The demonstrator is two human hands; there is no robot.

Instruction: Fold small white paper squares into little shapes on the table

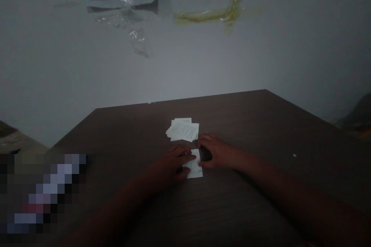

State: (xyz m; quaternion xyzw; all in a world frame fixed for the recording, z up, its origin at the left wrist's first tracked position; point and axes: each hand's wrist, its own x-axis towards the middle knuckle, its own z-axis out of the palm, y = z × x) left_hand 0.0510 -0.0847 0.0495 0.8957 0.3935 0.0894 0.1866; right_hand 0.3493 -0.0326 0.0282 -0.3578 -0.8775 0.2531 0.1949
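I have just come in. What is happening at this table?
A person is handling a small printed paper sheet with both bare hands. The left hand reaches over its left side, fingers spread, and the right hand is at its right edge. The sheet lies on a dark wood-grain table. Just beyond it lies an uneven pile of similar printed sheets. The print is too small to read.

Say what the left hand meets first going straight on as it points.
Past the small, white, rectangular printed paper partly beneath it, the left hand would likely meet the bare right hand first, though depth is unclear.
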